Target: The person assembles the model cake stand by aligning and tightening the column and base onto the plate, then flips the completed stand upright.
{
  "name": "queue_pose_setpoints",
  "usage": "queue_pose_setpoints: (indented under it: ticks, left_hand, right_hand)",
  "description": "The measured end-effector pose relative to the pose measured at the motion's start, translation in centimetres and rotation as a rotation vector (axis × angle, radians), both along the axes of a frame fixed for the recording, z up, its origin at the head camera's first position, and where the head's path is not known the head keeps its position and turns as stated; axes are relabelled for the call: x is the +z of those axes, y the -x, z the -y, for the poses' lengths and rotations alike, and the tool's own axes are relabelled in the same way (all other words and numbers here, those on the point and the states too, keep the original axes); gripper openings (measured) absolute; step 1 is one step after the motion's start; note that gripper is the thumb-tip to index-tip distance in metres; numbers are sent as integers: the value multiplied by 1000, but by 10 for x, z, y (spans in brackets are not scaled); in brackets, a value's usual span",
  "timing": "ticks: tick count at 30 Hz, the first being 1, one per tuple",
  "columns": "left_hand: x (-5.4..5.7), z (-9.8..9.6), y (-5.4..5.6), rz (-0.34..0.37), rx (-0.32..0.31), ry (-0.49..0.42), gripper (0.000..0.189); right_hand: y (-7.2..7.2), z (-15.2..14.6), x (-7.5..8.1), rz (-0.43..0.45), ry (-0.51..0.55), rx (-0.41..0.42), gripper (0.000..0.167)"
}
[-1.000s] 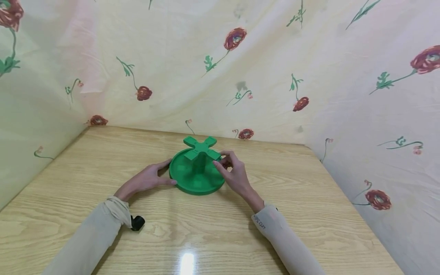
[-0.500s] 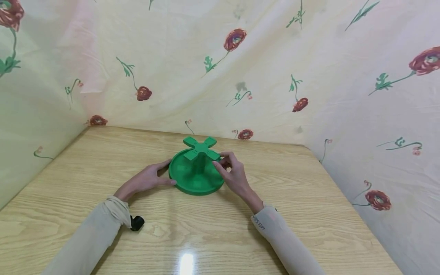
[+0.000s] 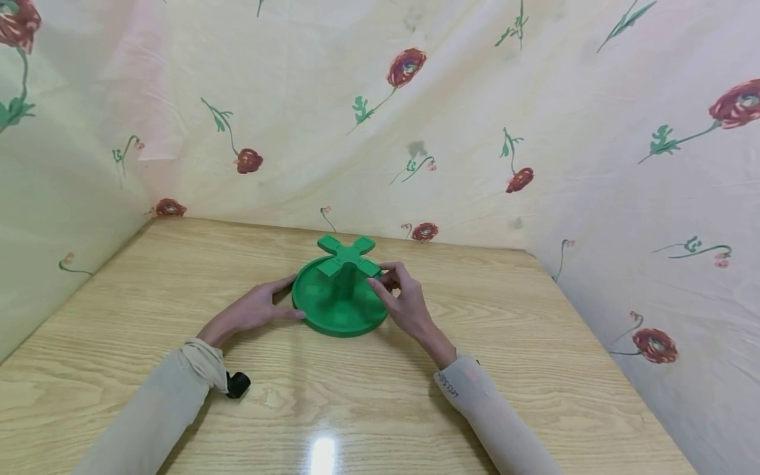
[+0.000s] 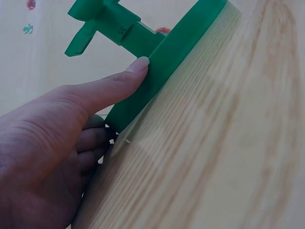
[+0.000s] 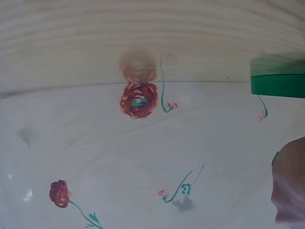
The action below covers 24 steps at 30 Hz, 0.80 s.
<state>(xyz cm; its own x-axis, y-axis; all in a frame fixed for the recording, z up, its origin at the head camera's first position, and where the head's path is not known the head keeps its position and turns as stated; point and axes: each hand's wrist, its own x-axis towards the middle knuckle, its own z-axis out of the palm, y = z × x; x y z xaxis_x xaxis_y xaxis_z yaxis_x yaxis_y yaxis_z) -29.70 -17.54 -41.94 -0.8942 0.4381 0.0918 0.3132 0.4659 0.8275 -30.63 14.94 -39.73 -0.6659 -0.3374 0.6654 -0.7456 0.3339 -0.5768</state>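
A green stand point(image 3: 341, 322) has a round, shallow, rimmed base, a central post and a four-armed cross top point(image 3: 348, 255). It stands upright on the wooden table. My left hand point(image 3: 255, 308) holds the base's left rim, its thumb on the front side and fingers reaching behind. In the left wrist view, the thumb point(image 4: 116, 88) presses the base's side wall point(image 4: 162, 71), below a post point(image 4: 125, 32) marked 35. My right hand point(image 3: 408, 305) pinches the front right arm of the cross. The right wrist view catches only part of that hand point(image 5: 291, 186) and the base's edge point(image 5: 279, 86).
The wooden table point(image 3: 505, 330) runs back to a pale, flower-printed cloth point(image 3: 297, 132) that hangs behind and along both sides. At my left cuff sits a small black device point(image 3: 238, 385). Light glares off the table near the front.
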Motion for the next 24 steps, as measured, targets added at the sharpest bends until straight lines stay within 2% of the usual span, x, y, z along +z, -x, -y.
queue_pose_setpoints:
  ticks: [5,11,18,24]
  left_hand:
    - [1,0,-1,5,-5,-4,100]
    - [2,0,-1,6,-9,9,102]
    - [4,2,0,8,-16,65,107]
    - [9,1,3,-2,-32,118,109]
  right_hand:
    - [1,-11,1,50,-67,-40,24]
    - [8,-34,-3,197,-213,-95,34]
    - [10,-54,-6,383,-401,-58,67]
    - [13,-60,-9,396,-521,0,87]
